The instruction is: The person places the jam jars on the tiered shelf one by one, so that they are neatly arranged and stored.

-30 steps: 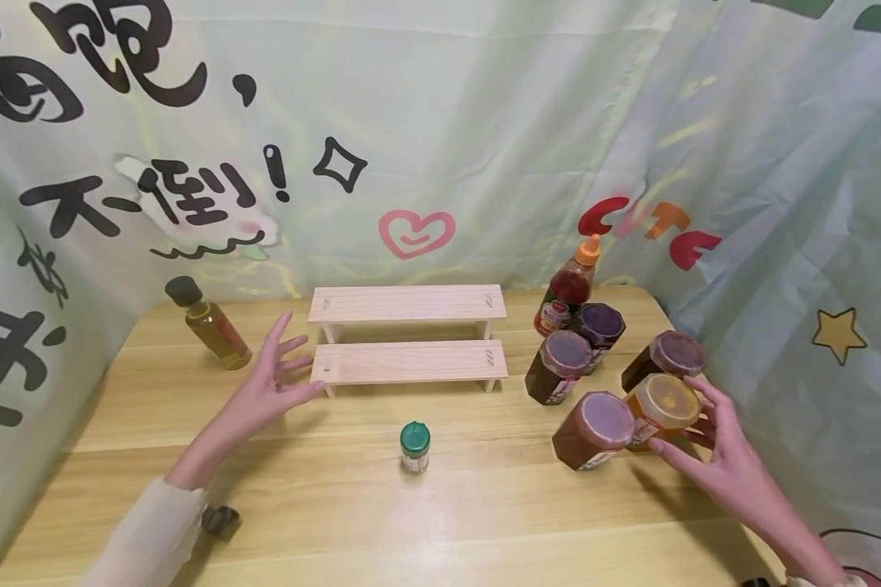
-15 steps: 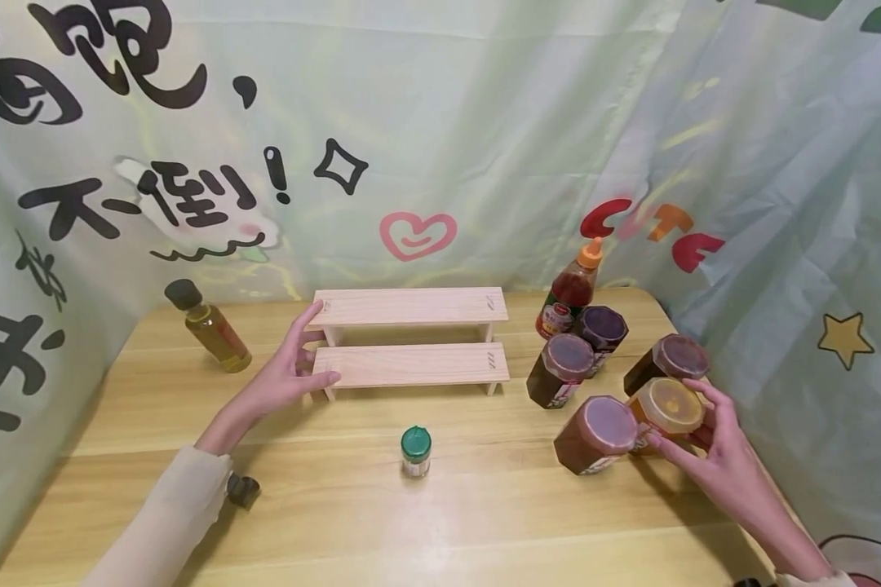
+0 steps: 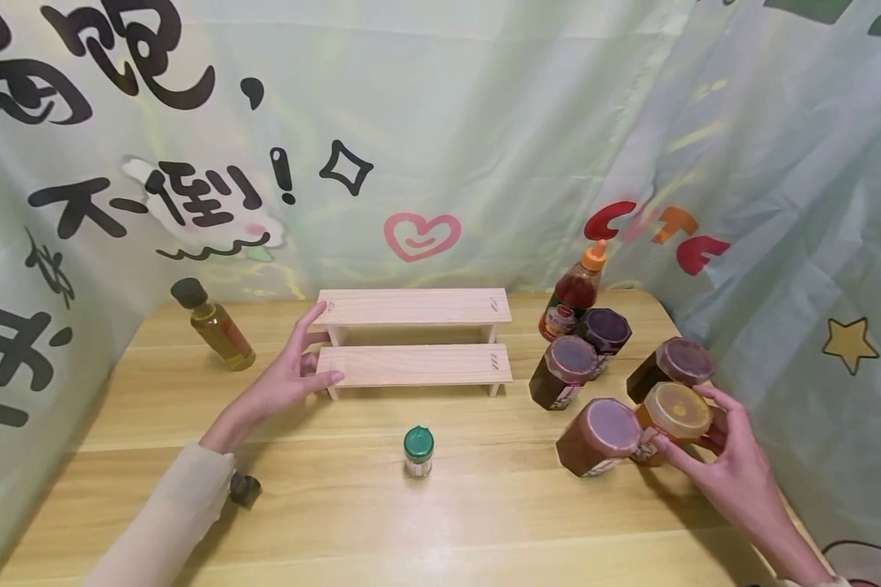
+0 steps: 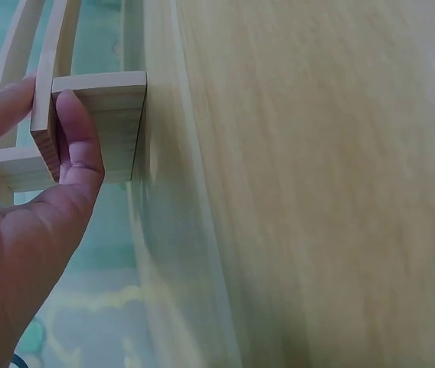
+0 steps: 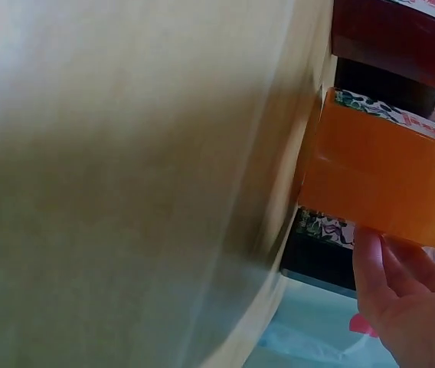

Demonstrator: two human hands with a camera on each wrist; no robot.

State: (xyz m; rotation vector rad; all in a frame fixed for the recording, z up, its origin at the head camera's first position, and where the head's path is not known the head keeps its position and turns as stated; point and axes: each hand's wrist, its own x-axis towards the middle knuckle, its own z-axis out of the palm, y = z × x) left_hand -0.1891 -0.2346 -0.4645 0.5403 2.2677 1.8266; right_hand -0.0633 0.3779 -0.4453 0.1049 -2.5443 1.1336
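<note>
A two-step wooden rack [image 3: 411, 365] stands at the back middle of the table. My left hand [image 3: 316, 350] holds its left end, the thumb on the lower step's front and the fingers up at the upper step. In the left wrist view the thumb [image 4: 76, 130] presses the rack's end board [image 4: 103, 115]. My right hand [image 3: 693, 432] grips an orange jar with a yellow lid [image 3: 675, 408] at the right. The right wrist view shows the fingers [image 5: 401, 284] wrapped under the orange jar [image 5: 386, 176], which sits among dark jars.
Dark red-lidded jars [image 3: 600, 432] [image 3: 568, 367] [image 3: 671, 363] crowd the orange one, with a purple-lidded jar [image 3: 605, 330] and a sauce bottle [image 3: 576, 289] behind. A small green-capped shaker [image 3: 418, 450] stands mid-table and an oil bottle [image 3: 216, 326] at back left. Printed cloth walls surround the table [image 3: 484, 514].
My left hand moved right from hovering open and took hold of the rack's left end. My right hand's fingers drew in around the orange jar.
</note>
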